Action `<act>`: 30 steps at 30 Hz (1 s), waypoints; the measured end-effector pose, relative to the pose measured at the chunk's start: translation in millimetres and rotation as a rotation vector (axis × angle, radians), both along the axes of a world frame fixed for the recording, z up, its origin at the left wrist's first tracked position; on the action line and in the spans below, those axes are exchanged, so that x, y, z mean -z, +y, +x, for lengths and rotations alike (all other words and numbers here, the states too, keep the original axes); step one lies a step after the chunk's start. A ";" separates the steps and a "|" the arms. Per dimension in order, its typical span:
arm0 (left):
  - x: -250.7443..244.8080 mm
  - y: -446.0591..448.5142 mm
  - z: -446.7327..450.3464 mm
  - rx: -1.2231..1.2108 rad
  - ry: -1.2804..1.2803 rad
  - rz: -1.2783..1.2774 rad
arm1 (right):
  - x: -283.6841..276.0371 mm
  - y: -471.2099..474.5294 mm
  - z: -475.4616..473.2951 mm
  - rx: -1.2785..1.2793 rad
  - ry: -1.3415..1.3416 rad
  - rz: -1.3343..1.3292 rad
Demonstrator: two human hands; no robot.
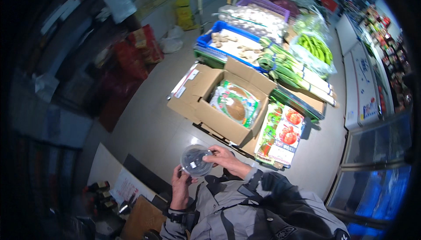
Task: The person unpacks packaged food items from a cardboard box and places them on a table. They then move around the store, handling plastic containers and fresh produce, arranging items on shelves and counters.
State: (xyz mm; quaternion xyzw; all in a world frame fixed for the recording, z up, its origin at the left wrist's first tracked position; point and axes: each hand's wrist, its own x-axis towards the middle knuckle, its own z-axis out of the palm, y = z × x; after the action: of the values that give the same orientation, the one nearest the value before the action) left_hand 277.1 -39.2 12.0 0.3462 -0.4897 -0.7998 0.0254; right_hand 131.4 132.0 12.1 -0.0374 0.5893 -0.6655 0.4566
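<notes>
A round, clear plastic tub (194, 161) with dark contents is held in front of my body. My left hand (181, 184) grips its lower left rim from below. On the upper right side, my right hand (227, 159) pinches the rim, its thumb lying over the top. Glare on the plastic hides what the dark contents are. Just beyond the tub stands an open cardboard box (227, 129) with printed plastic packets (235, 103) inside.
Right of the box lie printed packages (285, 131). Behind are a blue crate (210, 44) with ginger, bundled leeks (296, 69), bagged green peppers (314, 47) and bagged garlic (253, 19). Chest freezers (360, 75) line the right; red sacks (131, 55) stand left. A wooden board (144, 215) is near my left arm.
</notes>
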 end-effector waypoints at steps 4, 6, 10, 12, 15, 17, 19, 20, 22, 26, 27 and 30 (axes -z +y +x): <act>7.5 -1.3 5.0 -0.032 -0.057 -0.017 | -5.6 -4.8 4.2 -0.009 0.043 0.043; 8.0 -5.5 9.7 -0.029 -0.006 -0.042 | -8.3 -9.7 7.0 -0.049 0.069 0.071; 5.0 -15.0 20.8 -0.096 0.002 -0.074 | -14.0 -25.9 12.3 -0.137 0.193 0.232; 3.5 -21.1 26.4 -0.125 0.011 -0.058 | -17.3 -34.8 12.6 -0.205 0.312 0.297; 2.5 -29.7 34.9 -0.158 0.025 -0.056 | -21.3 -48.7 15.3 -0.254 0.430 0.333; 3.1 -33.6 39.0 -0.172 0.025 -0.058 | -22.4 -55.7 16.3 -0.268 0.446 0.314; 3.9 -37.2 41.6 -0.173 0.010 -0.080 | -22.0 -61.2 16.5 -0.285 0.460 0.302; 4.3 -38.7 42.5 -0.178 0.015 -0.063 | -21.5 -63.4 16.5 -0.289 0.474 0.299; 5.4 -40.6 43.1 -0.177 0.001 -0.046 | -20.3 -66.5 15.8 -0.263 0.487 0.272; 9.7 -42.7 36.7 -0.163 -0.010 -0.062 | -21.1 -68.0 8.9 -0.283 0.524 0.319; 11.1 -43.2 32.7 -0.155 -0.017 -0.082 | -22.2 -67.7 6.1 -0.273 0.495 0.309; 12.0 -47.2 17.3 -0.128 -0.029 -0.111 | -26.1 -67.8 -7.8 -0.258 0.429 0.302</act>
State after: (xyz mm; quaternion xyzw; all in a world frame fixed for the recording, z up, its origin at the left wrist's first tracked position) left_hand 294.4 -86.4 0.0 0.3864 -0.5105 -0.7631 0.0886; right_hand 123.6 64.2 38.1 -0.1832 0.7552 -0.4836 0.4028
